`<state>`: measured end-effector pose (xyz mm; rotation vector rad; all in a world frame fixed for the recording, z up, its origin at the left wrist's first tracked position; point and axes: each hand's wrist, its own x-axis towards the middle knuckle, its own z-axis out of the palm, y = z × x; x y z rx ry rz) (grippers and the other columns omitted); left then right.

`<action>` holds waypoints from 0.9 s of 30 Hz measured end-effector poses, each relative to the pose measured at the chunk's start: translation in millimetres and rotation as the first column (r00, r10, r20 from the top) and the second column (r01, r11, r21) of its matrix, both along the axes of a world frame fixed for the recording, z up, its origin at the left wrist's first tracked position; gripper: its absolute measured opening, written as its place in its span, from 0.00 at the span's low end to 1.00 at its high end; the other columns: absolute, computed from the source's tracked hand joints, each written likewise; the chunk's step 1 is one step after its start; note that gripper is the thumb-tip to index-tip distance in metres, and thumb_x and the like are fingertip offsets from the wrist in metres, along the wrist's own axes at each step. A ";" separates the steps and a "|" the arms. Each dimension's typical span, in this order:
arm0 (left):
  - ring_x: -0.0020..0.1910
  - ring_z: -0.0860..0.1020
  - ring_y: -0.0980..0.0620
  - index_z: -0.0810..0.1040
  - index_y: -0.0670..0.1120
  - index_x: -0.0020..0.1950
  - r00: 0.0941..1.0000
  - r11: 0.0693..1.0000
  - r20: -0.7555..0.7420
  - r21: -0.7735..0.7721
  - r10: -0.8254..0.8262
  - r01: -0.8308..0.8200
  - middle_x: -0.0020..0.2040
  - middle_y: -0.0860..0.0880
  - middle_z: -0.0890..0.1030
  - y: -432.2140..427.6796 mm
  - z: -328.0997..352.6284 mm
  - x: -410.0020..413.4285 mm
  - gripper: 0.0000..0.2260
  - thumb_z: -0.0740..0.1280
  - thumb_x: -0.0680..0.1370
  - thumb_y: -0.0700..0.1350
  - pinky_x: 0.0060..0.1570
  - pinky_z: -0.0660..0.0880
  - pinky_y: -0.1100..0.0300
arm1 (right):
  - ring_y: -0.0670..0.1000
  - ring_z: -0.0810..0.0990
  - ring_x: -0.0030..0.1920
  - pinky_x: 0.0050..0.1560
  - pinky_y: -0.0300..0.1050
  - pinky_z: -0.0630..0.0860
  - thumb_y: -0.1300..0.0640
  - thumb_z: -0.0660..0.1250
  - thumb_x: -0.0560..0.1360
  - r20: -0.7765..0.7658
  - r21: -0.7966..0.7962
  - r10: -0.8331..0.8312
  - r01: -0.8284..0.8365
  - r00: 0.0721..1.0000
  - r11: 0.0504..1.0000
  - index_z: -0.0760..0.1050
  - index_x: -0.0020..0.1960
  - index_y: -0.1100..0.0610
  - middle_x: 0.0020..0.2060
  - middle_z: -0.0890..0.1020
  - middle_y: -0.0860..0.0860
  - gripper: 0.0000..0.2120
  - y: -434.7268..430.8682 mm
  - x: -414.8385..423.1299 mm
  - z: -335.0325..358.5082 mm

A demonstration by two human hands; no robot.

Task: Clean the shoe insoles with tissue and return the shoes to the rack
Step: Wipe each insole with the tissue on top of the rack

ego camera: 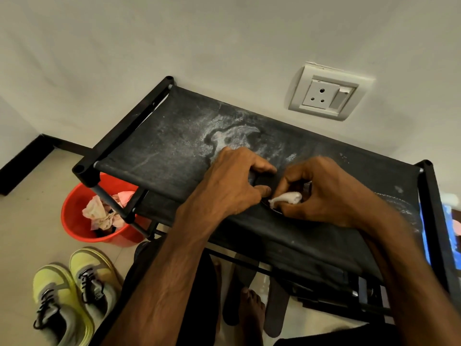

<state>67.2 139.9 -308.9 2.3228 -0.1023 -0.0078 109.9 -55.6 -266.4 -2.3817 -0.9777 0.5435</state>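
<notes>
A black shoe [264, 182] lies on the dusty top shelf of the black shoe rack [162, 146], mostly hidden under my hands. My left hand [232, 181] grips the shoe by its opening. My right hand [321, 191] pinches a small white wad of tissue [287, 198] and presses it into the shoe. A pair of yellow-green sneakers [72, 293] stands on the floor at the lower left. Two dark insoles [274, 305] lie on the floor under the rack, by my bare foot.
A red bucket [74, 221] with crumpled used tissues stands on the floor left of the rack, partly under its corner. A wall socket [326, 94] sits above the rack. More dark items rest on the lower shelf [324, 278]. A blue object [449, 228] shows at the right edge.
</notes>
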 end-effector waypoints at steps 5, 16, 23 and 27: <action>0.61 0.80 0.59 0.83 0.55 0.63 1.000 1.000 0.000 0.005 0.019 -0.019 0.61 0.56 0.83 -0.2 -0.6 0.6 0.20 0.79 0.72 0.48 0.66 0.76 0.55 | 0.44 0.82 0.37 0.39 0.51 0.82 0.49 0.77 0.68 0.130 0.036 -0.162 0.159 0.978 0.987 0.85 0.42 0.44 0.38 0.85 0.41 0.04 -1.6 5.2 -8.3; 0.62 0.77 0.54 0.83 0.59 0.62 0.999 0.999 0.028 0.046 0.017 -0.018 0.57 0.56 0.84 0.7 -13.8 5.0 0.18 0.74 0.75 0.43 0.64 0.76 0.48 | 0.43 0.84 0.39 0.41 0.48 0.82 0.48 0.76 0.69 0.052 0.039 -0.030 0.028 0.998 0.999 0.86 0.44 0.44 0.41 0.86 0.40 0.05 2.2 1.5 -7.5; 0.59 0.78 0.57 0.83 0.59 0.63 1.000 1.000 0.019 0.022 0.022 -0.022 0.60 0.53 0.83 1.9 -11.4 2.9 0.17 0.74 0.76 0.44 0.68 0.74 0.52 | 0.43 0.80 0.34 0.37 0.52 0.82 0.47 0.76 0.69 0.230 0.098 -0.277 0.261 0.933 0.960 0.86 0.44 0.44 0.38 0.84 0.42 0.04 -3.2 11.1 -21.0; 0.63 0.77 0.54 0.83 0.57 0.63 1.000 1.000 0.014 0.007 0.003 -0.003 0.58 0.56 0.84 2.1 -11.1 4.0 0.19 0.74 0.75 0.40 0.64 0.77 0.49 | 0.43 0.84 0.40 0.42 0.45 0.81 0.52 0.77 0.70 0.037 0.059 -0.013 0.011 0.999 0.998 0.86 0.44 0.47 0.40 0.86 0.41 0.03 5.5 -0.8 -6.6</action>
